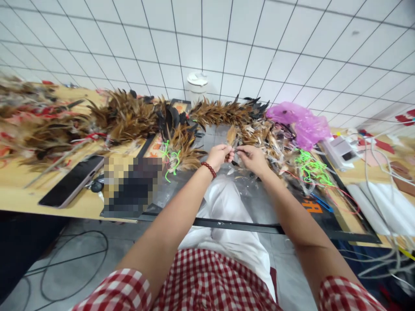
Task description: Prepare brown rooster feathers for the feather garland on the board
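Observation:
My left hand [219, 156] and my right hand [253, 159] meet over the middle of the table, fingers pinched together on a small brown feather [231, 135] held between them. A red bead bracelet [209, 169] circles my left wrist. Just behind my hands lies a loose heap of brown feathers [259, 134]. A long strand of bound brown and black feathers [220, 111] stretches across the back of the table. Neon green cords lie to the left [170, 159] and to the right [311, 166] of my hands.
Big piles of brown feathers [48, 125] cover the left of the wooden table [39, 201]. A dark phone [73, 181] lies near the front left edge. A pink plastic bag [301, 121], a white box [340, 149], cables and a white jar [197, 84] stand around.

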